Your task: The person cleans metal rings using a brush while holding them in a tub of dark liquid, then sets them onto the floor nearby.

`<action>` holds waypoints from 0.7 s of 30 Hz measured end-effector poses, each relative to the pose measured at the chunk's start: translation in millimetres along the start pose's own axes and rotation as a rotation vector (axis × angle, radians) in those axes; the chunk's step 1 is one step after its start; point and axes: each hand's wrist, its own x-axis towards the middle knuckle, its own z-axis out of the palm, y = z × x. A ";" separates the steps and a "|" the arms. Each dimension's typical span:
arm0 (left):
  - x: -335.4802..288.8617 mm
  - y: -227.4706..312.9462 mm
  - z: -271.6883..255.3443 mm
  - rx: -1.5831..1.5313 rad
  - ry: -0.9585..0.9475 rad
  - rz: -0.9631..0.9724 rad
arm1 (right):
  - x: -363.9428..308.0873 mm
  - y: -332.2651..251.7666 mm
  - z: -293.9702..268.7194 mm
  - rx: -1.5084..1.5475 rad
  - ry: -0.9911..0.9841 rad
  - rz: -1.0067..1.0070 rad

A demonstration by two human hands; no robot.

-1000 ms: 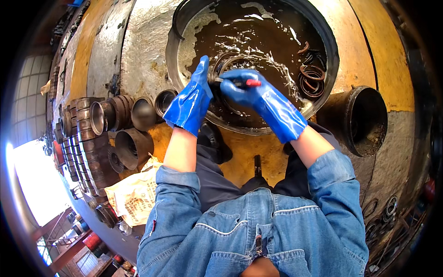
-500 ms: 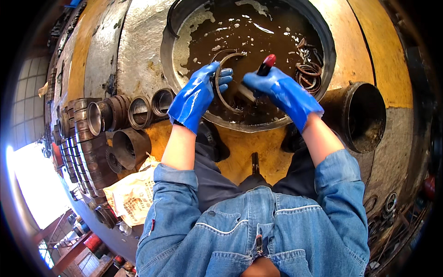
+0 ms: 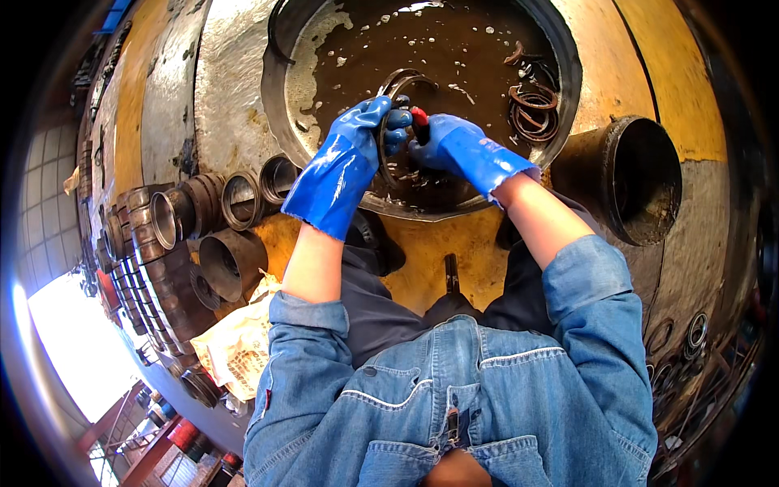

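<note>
Holding a ring (image 3: 383, 154), left hand (image 3: 361, 123) sits beside right hand (image 3: 445, 140), which grips a handle (image 3: 419, 116).

I see worn yellow-and-grey flooring (image 3: 690, 97) around me; white light (image 3: 81, 325) glares at my left, near a gridded wall (image 3: 50, 191).

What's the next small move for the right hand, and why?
Perhaps draw the red-and-black-handled tool along the curved metal ring: the blue-gloved right hand grips the tool close by, and the blue-gloved left hand holds the ring over the round dark tub.
</note>
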 end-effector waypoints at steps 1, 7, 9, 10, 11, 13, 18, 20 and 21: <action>1.1 -2.3 -2.4 0.003 0.024 -0.006 | 2.2 1.2 0.7 -0.080 0.015 0.010; -11.3 2.5 1.8 -0.056 -0.045 0.015 | 19.9 21.8 4.5 -0.187 0.561 -0.261; -29.7 12.0 11.2 -0.080 0.015 0.085 | 12.7 17.3 0.8 -0.047 0.839 -0.635; -31.0 14.6 5.3 -0.112 -0.025 0.083 | 9.5 15.4 -1.6 -0.018 0.864 -0.773; -33.4 19.4 -0.5 -0.143 -0.069 0.080 | 5.3 9.4 -5.1 -0.052 0.913 -0.760; -37.0 25.2 -6.0 -0.175 -0.120 0.060 | 5.5 2.1 -7.5 -0.118 0.913 -0.703; -48.7 25.1 9.3 -0.039 -0.135 0.131 | 24.9 2.8 -4.1 -0.068 0.615 -0.368; -52.6 27.5 15.2 0.042 -0.112 0.170 | 34.1 12.8 7.2 0.056 0.608 -0.231; -54.1 26.9 9.1 0.008 -0.085 0.172 | 22.2 0.0 -4.4 0.152 0.437 -0.121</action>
